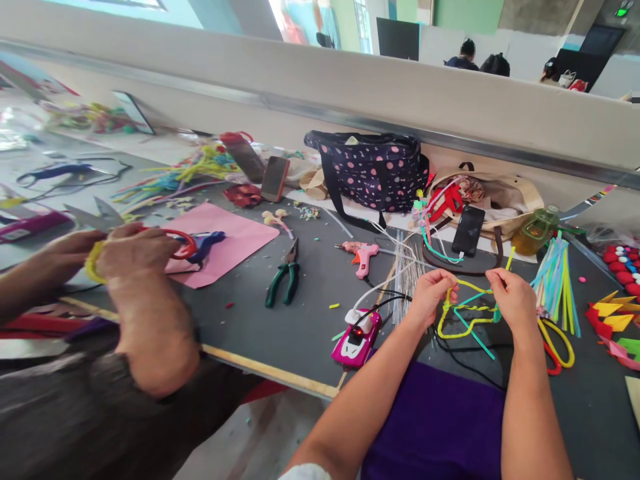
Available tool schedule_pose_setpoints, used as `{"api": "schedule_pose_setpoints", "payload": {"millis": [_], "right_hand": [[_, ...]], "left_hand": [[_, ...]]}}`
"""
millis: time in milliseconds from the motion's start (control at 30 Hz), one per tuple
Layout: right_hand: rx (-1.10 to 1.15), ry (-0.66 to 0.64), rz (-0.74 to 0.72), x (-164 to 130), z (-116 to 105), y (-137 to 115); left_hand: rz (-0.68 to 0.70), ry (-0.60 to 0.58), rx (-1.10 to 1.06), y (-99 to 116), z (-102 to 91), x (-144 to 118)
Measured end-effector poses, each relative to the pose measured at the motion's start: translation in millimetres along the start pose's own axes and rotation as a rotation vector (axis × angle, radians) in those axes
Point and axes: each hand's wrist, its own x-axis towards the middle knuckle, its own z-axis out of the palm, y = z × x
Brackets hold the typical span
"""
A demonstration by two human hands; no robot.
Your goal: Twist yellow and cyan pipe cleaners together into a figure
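2 hands meet over a bent yellow pipe cleaner (463,313) near the front edge of the dark table (310,320): the left hand (431,292) pinches its 9 o'clock end between thumb and fingertips, the right hand (510,300) pinches the 3 o'clock end the same way, both closed tight on the strand with no gap showing. A teal pipe cleaner (473,333) is twisted into the yellow one and trails toward 6 o'clock. By the look of it this is fuzzy-covered wire: very light, soft to the touch, easily bent and likely to keep whatever bend it is given, not slippery and not fragile; I judge the best hold is close beside the spot being twisted, since a grip far out would just flex the strand. At 3 o'clock of the hands lies a bundle of pastel sticks (557,280); at 9 o'clock a pink car-shaped device (356,337) with a lit red light, then a pink glue gun (363,257) at 10 o'clock and green-handled pliers (284,277) further out. At 12 o'clock a black phone (469,230) leans by a beige bag (515,197), with a dotted dark bag (373,170) beside it. Far at 9 o'clock a co-worker's hands (125,253) hold red-handled scissors (177,243) over pink paper (235,240). No brand, label or writing is legible anywhere.
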Motion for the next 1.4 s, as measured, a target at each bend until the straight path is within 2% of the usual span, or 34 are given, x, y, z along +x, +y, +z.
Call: {"api": "schedule_pose_setpoints", "payload": {"millis": [133, 267, 367, 533, 667, 867, 1100, 1167, 1400], "right_hand": [[-0.094, -0.076, -0.052, 0.2, 4.5, 5.5], [-0.031, -0.165, -0.011, 1.9, 7.4, 4.9], [0.038, -0.145, -0.01, 3.2, 5.8, 2.5], [0.314, -0.259, 0.037, 4.5, 5.9, -2.3], [0.521, -0.269, 0.036, 5.0, 8.6, -10.4], [0.751, -0.323, 0.088, 7.0, 3.7, -15.8], [0.918, -0.444, 0.15, 11.8, -1.9, -9.0], [0.918, -0.412, 0.147, 11.1, -2.6, -9.2], [0.867, -0.15, 0.117, 0.8, -7.3, -17.9]], "left_hand": [[0.017, -0.001, 0.028, 0.5, 0.3, -0.5], [0.018, -0.001, 0.044, 0.9, 0.3, -0.5], [0.03, -0.001, 0.045, 1.1, 0.8, -0.7], [0.092, -0.001, 0.089, 2.4, 3.5, -2.7], [0.13, 0.01, 0.129, 5.0, 5.0, -4.6], [0.12, 0.004, 0.084, 8.8, 6.3, -7.5], [0.091, -0.08, 0.091, 9.3, 9.6, -11.5], [0.097, -0.076, 0.089, 8.6, 10.0, -11.7], [0.136, -0.027, 0.102, 2.7, 10.4, -11.5]]}}
